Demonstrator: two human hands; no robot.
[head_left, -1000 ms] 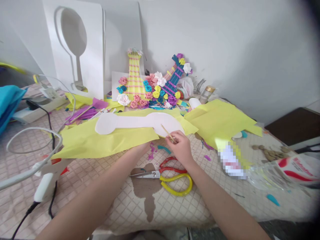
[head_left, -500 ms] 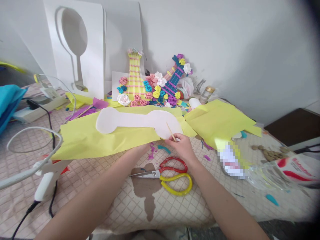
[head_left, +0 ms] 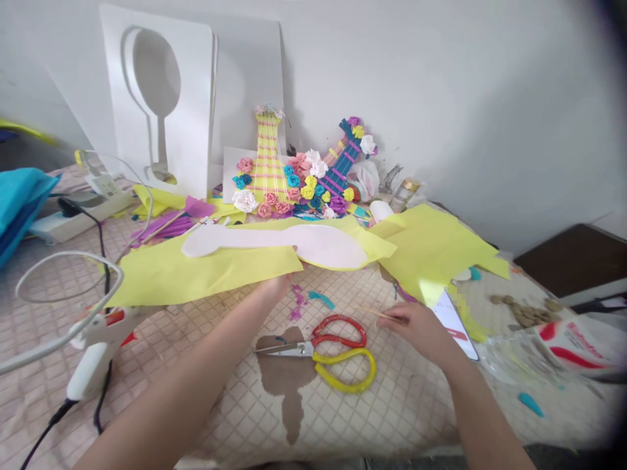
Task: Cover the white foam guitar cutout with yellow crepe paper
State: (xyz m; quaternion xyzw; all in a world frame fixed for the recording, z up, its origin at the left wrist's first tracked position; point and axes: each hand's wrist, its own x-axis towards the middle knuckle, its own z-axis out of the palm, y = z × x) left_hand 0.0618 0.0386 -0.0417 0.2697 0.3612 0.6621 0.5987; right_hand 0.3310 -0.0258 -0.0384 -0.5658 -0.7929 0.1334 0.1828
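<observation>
My right hand (head_left: 415, 324) is closed around a thin wooden stick (head_left: 375, 311), just above the tablecloth and right of the scissors. The stick points leftward. My left hand (head_left: 277, 288) reaches beneath the front edge of a yellow paper sheet (head_left: 210, 277), which hides its fingers. On that sheet lies a white guitar-shaped cutout (head_left: 330, 245), its wide end toward the right and tilted up a little. Scissors (head_left: 304, 349) with one red and one yellow handle rest open between my forearms.
A white glue gun (head_left: 93, 356) with its cord lies at the left. Two flower-decorated paper guitars (head_left: 267, 163) lean at the back beside a white board (head_left: 196, 111) with a cut-out opening. To the right are another yellow sheet (head_left: 431, 238), a phone (head_left: 453, 320) and a plastic bottle (head_left: 568, 346).
My right hand has moved right and down, off the white cutout, with the stick still in it. The cutout and yellow sheet now tilt differently, and the sheet's front corner has shifted left.
</observation>
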